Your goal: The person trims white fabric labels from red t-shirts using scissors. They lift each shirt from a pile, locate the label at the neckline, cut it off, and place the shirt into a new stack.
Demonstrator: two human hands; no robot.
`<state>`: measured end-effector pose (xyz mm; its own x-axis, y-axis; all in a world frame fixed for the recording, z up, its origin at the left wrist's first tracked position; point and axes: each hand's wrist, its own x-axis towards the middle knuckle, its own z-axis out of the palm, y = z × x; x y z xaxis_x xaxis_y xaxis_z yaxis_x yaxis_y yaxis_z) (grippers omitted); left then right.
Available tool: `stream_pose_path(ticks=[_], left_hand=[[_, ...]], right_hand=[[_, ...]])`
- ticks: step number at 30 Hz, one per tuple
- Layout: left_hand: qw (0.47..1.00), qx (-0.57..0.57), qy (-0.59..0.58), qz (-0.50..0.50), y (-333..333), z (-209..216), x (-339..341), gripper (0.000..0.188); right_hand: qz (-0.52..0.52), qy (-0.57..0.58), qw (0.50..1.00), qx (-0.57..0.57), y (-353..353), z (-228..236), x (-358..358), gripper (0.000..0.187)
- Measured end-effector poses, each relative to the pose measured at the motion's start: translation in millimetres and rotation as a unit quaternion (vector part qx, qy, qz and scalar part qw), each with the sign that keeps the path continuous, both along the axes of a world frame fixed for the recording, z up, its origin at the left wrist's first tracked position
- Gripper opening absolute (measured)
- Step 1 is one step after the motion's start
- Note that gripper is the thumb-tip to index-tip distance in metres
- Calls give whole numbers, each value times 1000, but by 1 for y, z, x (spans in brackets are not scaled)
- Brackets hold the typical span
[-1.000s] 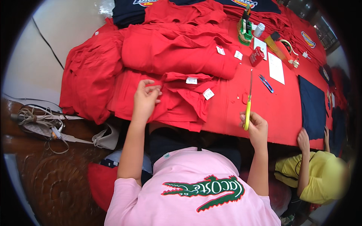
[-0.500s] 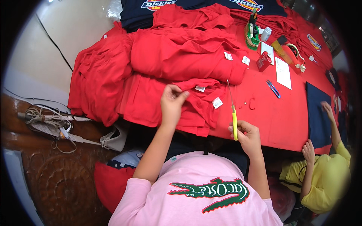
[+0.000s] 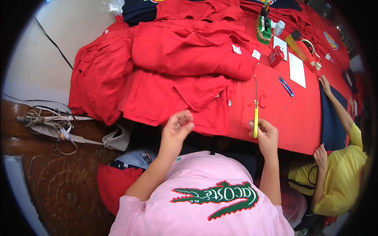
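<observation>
My right hand (image 3: 264,131) holds yellow-handled scissors (image 3: 256,122), seen edge-on, with the thin metal blades pointing away from me over the red tabletop. My left hand (image 3: 178,128) is at the near edge of a red garment (image 3: 153,96). Its fingers are loosely curled, the thumb stands apart, and nothing shows between them. The garment lies spread with a folded-over flap (image 3: 201,92) on top, and a small white label peeks out at its right side. Behind it rests a thick pile of red garments (image 3: 189,49) with white labels.
Blue thread snips (image 3: 286,86), a white paper (image 3: 297,70), a red bottle (image 3: 276,57), a white bottle (image 3: 278,28) and a green holder (image 3: 264,29) stand or lie on the right. A co-worker in yellow (image 3: 342,177) handles a dark blue cloth (image 3: 332,120). Cords (image 3: 51,122) hang left.
My left hand has left the label area and drawn back toward me. The garment's upper layer is now folded over, mostly covering its labels. The scissors have shifted right. The co-worker's far hand has moved left.
</observation>
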<state>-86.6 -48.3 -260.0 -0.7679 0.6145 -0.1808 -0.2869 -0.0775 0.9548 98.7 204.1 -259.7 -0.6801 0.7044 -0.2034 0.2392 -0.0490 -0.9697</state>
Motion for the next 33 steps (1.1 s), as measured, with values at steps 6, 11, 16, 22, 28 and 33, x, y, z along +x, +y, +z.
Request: stream_pose_path(ticks=[6,11,16,22,28,33], left_hand=[[998,-31,14,48,27,-14,-17,41],[985,40,122,115,43,-24,-23,41],[972,-77,222,8,50,-31,-29,41],[945,-15,325,41,48,1,-25,51],[970,111,213,34,52,14,-19,62],[970,142,198,14,50,7,-19,75]], right_hand=[[51,15,999,1,-14,5,-10,18],[125,-28,987,92,-23,25,-13,24],[168,-66,978,107,-27,14,-15,24],[180,-53,936,297,-28,24,-19,27],[166,-10,902,398,-28,31,-27,33],[185,-21,900,395,-30,27,-34,38]])
